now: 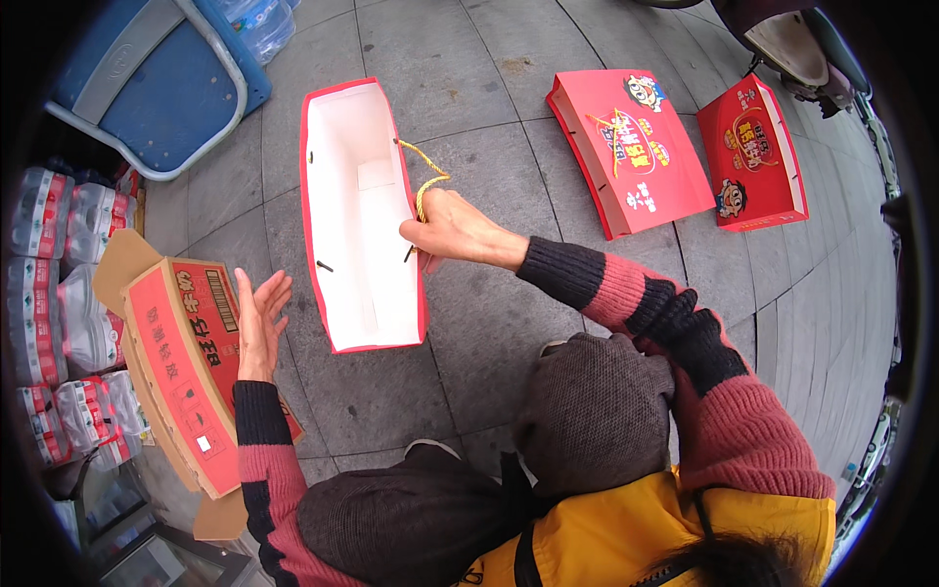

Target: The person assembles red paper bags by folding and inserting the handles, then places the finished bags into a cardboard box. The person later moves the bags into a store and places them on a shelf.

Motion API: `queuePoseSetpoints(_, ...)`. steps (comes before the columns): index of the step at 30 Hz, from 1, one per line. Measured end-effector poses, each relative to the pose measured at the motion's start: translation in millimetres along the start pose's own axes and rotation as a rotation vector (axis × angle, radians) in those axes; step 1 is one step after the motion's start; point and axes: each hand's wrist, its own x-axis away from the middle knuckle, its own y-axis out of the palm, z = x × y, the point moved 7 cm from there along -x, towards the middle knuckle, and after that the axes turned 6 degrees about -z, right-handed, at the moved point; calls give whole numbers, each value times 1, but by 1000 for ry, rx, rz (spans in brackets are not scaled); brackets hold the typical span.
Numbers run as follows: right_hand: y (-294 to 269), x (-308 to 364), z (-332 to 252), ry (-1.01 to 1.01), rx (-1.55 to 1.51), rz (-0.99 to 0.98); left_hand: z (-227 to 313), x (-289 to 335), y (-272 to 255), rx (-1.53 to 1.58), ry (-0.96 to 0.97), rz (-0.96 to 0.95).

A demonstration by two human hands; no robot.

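Fingers (277, 290) of the left hand (260, 328) are spread flat and wide, holding nothing, the palm just beside the red cardboard carton (191, 367) that stands open at the person's left knee. Fingers of the right hand (452, 230) are pinched on the yellow cord handle (423, 176) at the rim of the red paper gift bag (360, 215), which lies open on the paving (489, 323) straight ahead, its white inside showing. Held by one cord only, the bag could sag or fold shut if that grip slackens, and a hard pull might tear the cord from its punched holes. Farther off to the right, two flat red gift bags (636, 147) lie side by side, and shrink-wrapped bottled water (59, 293) is stacked at far left.
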Motion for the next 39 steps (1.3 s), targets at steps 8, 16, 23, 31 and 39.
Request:
queuePoseSetpoints(8, 5, 4, 0, -209, 302, 196, 10, -6, 59, 551, -49, -136)
queuePoseSetpoints(16, -17, 16, 20, -577, 92, 117, 62, 3, 30, 688, 383, -88)
queuePoseSetpoints(23, -147, 40, 138, -99, 1388, 313, 116, 36, 50, -94, 543, 67)
queuePoseSetpoints(31, -253, 77, 197, 566, 1415, 845, 147, 56, 157, -1011, 673, 4)
queuePoseSetpoints(39, -322, 114, 121, 201, 1252, 856, 132, 41, 156, -894, 645, 45)
